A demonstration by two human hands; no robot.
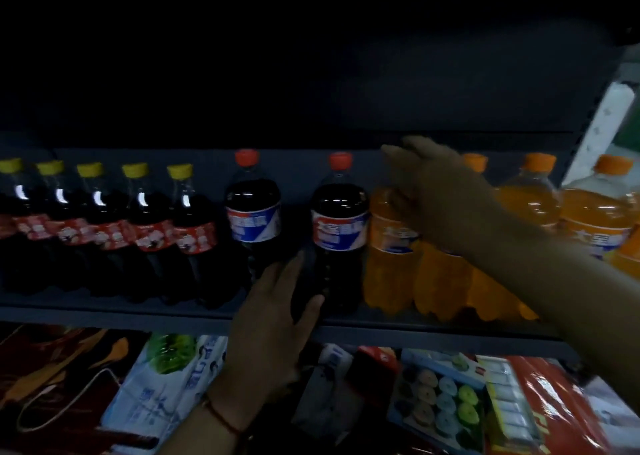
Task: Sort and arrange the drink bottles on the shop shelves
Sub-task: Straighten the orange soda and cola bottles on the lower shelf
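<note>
Dim shelf [104, 311], bottles in one row along it. Far left: five dark cola bottles with yellow caps [104, 226], red labels, standing upright and packed side by side. Next right, a dark cola with red cap and blue-white label [252, 212], upright, small gap around it. Left hand [273, 319] comes up from below, red string on the wrist, fingers straight and spread, resting flat against the lower body of the second red-capped cola [341, 226], thumb on its front; not curled round it. That bottle stands at the shelf front, touching the orange soda [393, 246] on its right. Right hand [426, 191] reaches in from the right over that orange bottle's top, cap hidden; fingers loosely bent at the neck, can't tell if they actually grip. More orange sodas with orange caps [533, 201] run on to the right edge. Below the shelf: mixed packaged goods [440, 402], blurred
</note>
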